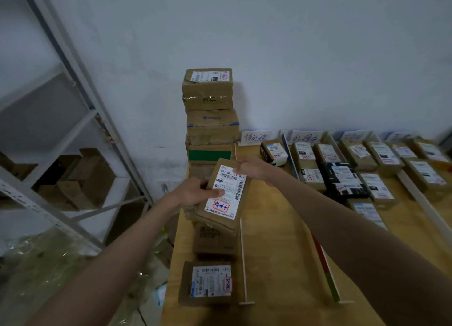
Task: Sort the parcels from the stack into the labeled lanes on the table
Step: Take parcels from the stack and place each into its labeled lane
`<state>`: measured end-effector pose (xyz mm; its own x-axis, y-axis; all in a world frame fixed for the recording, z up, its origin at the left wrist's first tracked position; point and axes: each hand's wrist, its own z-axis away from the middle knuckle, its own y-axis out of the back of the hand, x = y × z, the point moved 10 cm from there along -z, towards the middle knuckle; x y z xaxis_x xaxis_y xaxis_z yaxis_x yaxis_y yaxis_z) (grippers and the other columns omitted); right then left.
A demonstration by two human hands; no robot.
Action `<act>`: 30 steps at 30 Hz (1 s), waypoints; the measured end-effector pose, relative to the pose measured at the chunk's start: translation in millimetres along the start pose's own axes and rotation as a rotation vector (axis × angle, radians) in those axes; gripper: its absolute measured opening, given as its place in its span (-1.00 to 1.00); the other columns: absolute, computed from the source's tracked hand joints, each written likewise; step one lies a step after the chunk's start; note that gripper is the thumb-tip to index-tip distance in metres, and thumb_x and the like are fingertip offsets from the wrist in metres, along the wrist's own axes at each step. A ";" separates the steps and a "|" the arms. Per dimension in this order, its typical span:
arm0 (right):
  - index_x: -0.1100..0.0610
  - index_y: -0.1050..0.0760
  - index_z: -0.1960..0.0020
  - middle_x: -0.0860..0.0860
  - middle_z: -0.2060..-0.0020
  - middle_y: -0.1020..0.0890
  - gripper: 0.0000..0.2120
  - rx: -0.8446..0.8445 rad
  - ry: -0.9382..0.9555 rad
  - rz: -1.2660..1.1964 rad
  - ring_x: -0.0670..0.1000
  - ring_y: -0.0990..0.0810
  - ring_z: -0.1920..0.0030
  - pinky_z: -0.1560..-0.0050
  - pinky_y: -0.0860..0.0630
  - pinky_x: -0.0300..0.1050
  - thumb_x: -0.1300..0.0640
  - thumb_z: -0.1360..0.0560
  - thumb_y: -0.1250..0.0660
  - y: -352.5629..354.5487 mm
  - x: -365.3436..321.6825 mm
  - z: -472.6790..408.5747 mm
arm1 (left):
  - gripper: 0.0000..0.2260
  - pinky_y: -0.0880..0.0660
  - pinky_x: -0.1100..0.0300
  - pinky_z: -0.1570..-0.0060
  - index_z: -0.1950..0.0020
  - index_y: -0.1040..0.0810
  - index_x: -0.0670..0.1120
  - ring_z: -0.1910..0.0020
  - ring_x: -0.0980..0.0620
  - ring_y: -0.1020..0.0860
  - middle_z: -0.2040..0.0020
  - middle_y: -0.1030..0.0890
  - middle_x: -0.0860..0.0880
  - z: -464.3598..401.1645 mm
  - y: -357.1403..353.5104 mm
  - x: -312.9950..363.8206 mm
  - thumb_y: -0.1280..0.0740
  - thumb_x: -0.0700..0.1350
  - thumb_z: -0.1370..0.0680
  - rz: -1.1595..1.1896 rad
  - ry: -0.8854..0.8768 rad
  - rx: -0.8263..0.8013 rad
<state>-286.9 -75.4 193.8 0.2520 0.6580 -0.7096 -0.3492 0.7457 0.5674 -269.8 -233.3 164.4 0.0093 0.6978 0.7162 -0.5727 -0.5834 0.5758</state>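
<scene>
I am holding a parcel [226, 193] with both hands, label side up, tilted, in front of the stack [210, 112] at the table's [276, 240] left edge. My left hand [195, 191] is gripping its near-left edge, thumb lying across the white label [226, 191] and fingers curling underneath. My right hand [252, 167] is pinching the far corner, fingers folding over the top edge. The label is showing a barcode, the number 502 602 12 812 and a red-outlined handwritten mark near its lower end.

Just below my left hand another box [216, 240] is sitting on the table, and nearer to me a labelled box [208, 283] is lying flat. A thin white divider [243, 259] is running beside them, to the right of my left forearm.

Beyond my right hand, handwritten cards [255, 137] are standing at the back of the table; the farther ones are too blurred to read. Right of my right arm, sorted parcels [367, 166] are lying in the lanes, among them a black one [342, 181]. Left of my left hand, a metal shelf [80, 134] is holding folded cardboard [80, 178].
</scene>
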 end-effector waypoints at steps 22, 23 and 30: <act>0.13 -0.39 -0.36 0.10 -0.25 -0.52 -0.67 0.712 -0.208 0.430 0.12 -0.46 -0.28 -0.27 -0.39 0.07 0.07 -0.63 -0.13 113.7 236.9 158.3 | -0.71 -0.58 0.09 -0.03 0.04 -0.64 -0.01 0.06 0.03 -0.66 0.09 -0.70 0.03 -52.6 -154.3 78.1 -0.39 0.20 -0.50 0.058 -0.019 -0.063; 0.12 -0.39 -0.38 0.10 -0.27 -0.51 -0.66 0.713 -0.220 0.430 0.12 -0.45 -0.30 -0.29 -0.38 0.07 0.07 -0.63 -0.14 118.0 251.2 163.7 | -0.70 -0.59 0.09 -0.03 0.02 -0.65 -0.01 0.06 0.03 -0.66 0.08 -0.70 0.02 -57.4 -165.9 83.4 -0.38 0.21 -0.50 0.045 -0.017 -0.068; 0.11 -0.35 -0.45 0.12 -0.37 -0.47 -0.60 0.658 -0.246 0.466 0.13 -0.39 -0.40 -0.39 -0.31 0.06 0.05 -0.64 -0.13 163.9 337.5 172.9 | -0.62 -0.62 0.09 0.02 -0.02 -0.68 -0.09 0.12 0.05 -0.66 0.06 -0.71 -0.02 -94.7 -250.7 123.5 -0.37 0.21 -0.52 0.032 0.051 -0.051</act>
<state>-103.1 287.1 119.5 0.4289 0.8606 -0.2745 0.1117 0.2510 0.9615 -202.7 38.5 71.1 -0.0506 0.6999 0.7124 -0.6128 -0.5850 0.5312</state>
